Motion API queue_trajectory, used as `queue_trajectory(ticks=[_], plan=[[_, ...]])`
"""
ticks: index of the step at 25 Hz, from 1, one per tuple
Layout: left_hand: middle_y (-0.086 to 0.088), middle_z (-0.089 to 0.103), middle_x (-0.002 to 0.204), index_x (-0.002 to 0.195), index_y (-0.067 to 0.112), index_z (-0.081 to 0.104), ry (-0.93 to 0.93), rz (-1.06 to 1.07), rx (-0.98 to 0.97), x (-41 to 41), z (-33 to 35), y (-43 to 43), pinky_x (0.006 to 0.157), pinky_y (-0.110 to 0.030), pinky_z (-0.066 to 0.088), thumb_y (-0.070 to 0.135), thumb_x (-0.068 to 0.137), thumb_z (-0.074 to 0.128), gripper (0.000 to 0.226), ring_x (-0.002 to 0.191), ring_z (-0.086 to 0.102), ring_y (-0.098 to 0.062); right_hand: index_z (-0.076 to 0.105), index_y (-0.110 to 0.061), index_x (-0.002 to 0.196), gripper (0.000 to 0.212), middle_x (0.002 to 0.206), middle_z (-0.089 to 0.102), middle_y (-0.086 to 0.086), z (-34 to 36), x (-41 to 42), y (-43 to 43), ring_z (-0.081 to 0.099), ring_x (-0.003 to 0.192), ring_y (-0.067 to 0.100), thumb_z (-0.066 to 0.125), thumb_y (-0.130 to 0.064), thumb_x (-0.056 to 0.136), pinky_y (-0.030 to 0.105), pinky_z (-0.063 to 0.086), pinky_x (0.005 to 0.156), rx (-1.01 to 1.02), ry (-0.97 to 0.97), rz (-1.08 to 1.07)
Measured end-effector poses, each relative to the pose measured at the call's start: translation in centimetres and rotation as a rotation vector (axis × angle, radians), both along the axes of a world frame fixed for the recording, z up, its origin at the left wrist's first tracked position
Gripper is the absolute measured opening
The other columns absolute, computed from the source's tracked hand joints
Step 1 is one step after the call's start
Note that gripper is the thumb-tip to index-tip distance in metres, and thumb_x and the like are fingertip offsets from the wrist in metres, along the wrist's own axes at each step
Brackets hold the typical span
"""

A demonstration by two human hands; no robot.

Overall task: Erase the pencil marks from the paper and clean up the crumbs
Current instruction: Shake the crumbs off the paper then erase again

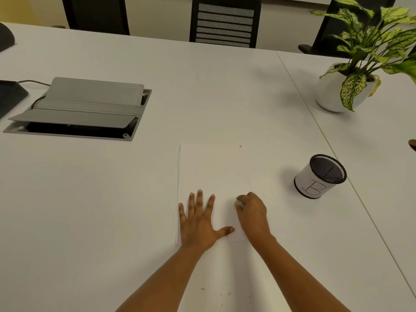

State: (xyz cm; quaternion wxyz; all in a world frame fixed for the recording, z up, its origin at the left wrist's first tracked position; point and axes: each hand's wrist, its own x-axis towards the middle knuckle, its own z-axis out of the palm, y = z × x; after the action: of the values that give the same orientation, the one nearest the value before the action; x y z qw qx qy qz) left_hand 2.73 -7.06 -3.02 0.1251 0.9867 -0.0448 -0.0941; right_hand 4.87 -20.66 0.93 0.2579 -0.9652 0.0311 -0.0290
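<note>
A white sheet of paper (213, 172) lies on the white table in front of me. My left hand (199, 224) rests flat on its lower left part, fingers spread. My right hand (253, 213) is curled on a small pale eraser (239, 203), which presses on the paper's lower right area. I see no clear pencil marks on the sheet. A dark crumb (240, 146) sits by the paper's far edge. Several dark specks (221, 293) lie on the table between my forearms.
A mesh pen cup (320, 176) with a white label stands to the right of the paper. A potted plant (351, 86) is at the far right. An open grey cable hatch (78, 109) is at the left. Chairs line the far edge.
</note>
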Motion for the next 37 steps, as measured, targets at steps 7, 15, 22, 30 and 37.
queue_trajectory(ticks=[7,15,22,30,37], plan=[[0.001,-0.035,0.142,0.144,0.034,-0.016,0.031,0.017,0.009,0.0,0.3,-0.1,0.108,-0.050,-0.017,0.093,0.033,-0.020,0.126,0.138,-0.027,-0.022,0.068,-0.007,0.093,0.018,0.084,0.066,0.008,1.1,-0.4,-4.7,0.057,0.076,0.016,0.070,-0.014,0.076,0.006,0.040,0.055,0.567,0.036,-0.472],[-0.002,-0.004,0.156,0.147,0.023,0.008,-0.032,0.176,-0.172,0.3,1.1,0.6,0.113,-0.039,-0.011,0.065,0.085,0.036,0.080,0.143,-0.011,-0.019,0.064,-0.006,0.097,0.018,0.096,0.056,0.008,0.7,-1.3,-6.0,0.054,0.084,0.021,0.065,-0.007,0.078,0.034,0.047,0.080,0.514,-0.091,-0.553],[-0.014,0.033,0.144,0.140,0.009,0.030,0.051,0.782,-0.603,3.6,4.2,3.2,0.105,-0.043,0.030,0.031,0.091,0.053,0.058,0.131,0.032,-0.031,0.051,0.000,0.118,0.048,0.118,0.053,0.017,-0.7,-2.6,-2.7,0.053,0.107,0.029,0.071,-0.010,0.075,0.036,0.042,0.094,0.302,0.154,-0.323],[-0.014,0.053,0.130,0.129,-0.001,0.047,0.368,0.962,-1.110,7.3,2.6,6.0,0.098,-0.042,0.042,0.030,0.083,0.067,0.059,0.116,0.050,-0.035,0.054,-0.001,0.110,0.045,0.110,0.056,0.016,-0.9,-2.4,-2.9,0.053,0.101,0.026,0.074,-0.004,0.070,0.033,0.043,0.089,0.403,0.164,-0.374],[-0.007,0.054,0.129,0.132,0.009,0.046,0.098,0.588,-1.138,4.8,3.9,4.2,0.102,-0.033,0.038,0.008,0.093,0.051,0.039,0.118,0.050,-0.024,0.058,-0.003,0.103,0.035,0.100,0.057,0.011,-0.6,-2.3,-3.3,0.051,0.087,0.017,0.073,-0.008,0.072,0.022,0.041,0.077,0.445,0.152,-0.364]])
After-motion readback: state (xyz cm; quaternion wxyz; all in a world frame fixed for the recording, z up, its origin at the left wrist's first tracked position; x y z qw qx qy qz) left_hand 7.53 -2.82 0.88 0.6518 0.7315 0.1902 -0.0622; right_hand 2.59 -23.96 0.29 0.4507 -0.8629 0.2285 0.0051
